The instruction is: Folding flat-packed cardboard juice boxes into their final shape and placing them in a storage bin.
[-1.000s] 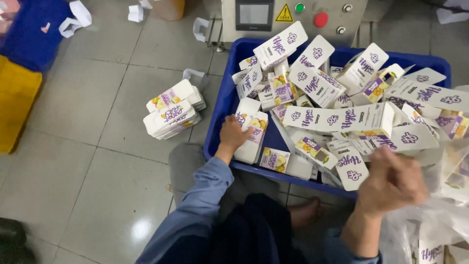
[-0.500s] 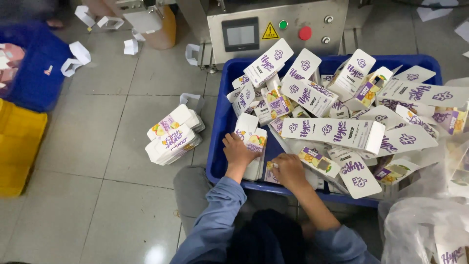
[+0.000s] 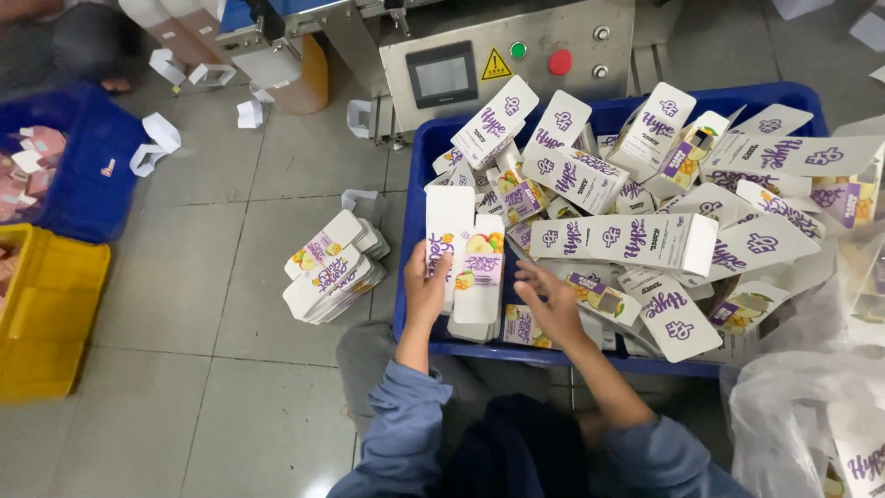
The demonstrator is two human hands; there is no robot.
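Observation:
My left hand (image 3: 423, 289) grips the left edge of a stack of flat white cartons (image 3: 466, 263) with fruit pictures, standing on end at the near left corner of a blue crate (image 3: 417, 152). My right hand (image 3: 553, 307) rests just right of that stack, fingers spread over loose cartons, holding nothing. The crate is heaped with several white and purple cartons (image 3: 627, 240), some folded into boxes, some flat.
A pile of flat cartons (image 3: 334, 267) lies on the tiled floor left of the crate. A steel machine (image 3: 502, 55) with a screen and buttons stands behind. A yellow bin (image 3: 46, 323) and a blue bin (image 3: 78, 175) sit at the left. Clear plastic bag (image 3: 811, 406) at right.
My right hand came in from the far right to the cartons beside the stack. The stack under my left hand now stands taller. The view shifted up toward the machine.

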